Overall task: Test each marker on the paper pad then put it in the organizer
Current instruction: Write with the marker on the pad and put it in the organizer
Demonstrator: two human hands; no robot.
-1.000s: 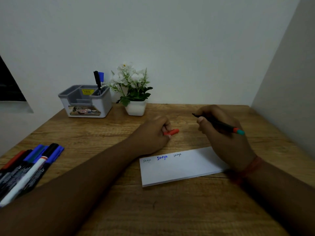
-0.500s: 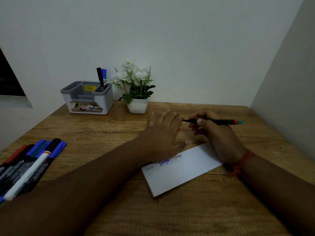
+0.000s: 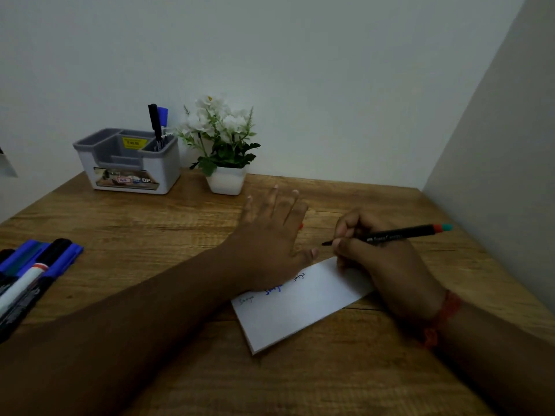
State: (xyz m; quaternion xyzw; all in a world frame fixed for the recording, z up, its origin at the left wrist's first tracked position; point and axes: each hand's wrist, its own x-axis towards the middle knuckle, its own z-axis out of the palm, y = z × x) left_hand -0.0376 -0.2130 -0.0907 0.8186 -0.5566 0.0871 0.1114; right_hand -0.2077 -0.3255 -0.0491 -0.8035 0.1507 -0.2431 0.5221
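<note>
Head view, the only one: right hand (image 3: 371,250) curled round a black marker (image 3: 399,234) with an orange band and teal end cap, gripped near the tip; the uncapped tip pointed left, just above the far right corner of the paper pad (image 3: 300,307), contact with the paper not discernible; printing on the barrel too small to read; the heel of that hand rested on the pad's right end, hiding its corner; a red thread band (image 3: 444,319) sat on the wrist. Left hand (image 3: 270,235) lay flat, fingers straight and spread, palm down over the pad's far left part and the table (image 3: 150,229); it covered part of the blue word among the three scrawled words along the pad's far edge; a sliver of orange (image 3: 301,226) showed at its right side by the fingers, too little to identify. Organizer (image 3: 129,163), grey and white, stood at the far left of the table against the wall; a black marker (image 3: 154,124) and a blue-capped one (image 3: 162,115) stood upright in its right rear compartment; its front label was blurred, the yellow sticker inside illegible. Potted white flowers (image 3: 223,145) stood just beside the organizer to the right. A bunch of untested markers (image 3: 33,274), blue, black and one white-barrelled, lay at the left edge, cut off by the frame, the count uncertain.
</note>
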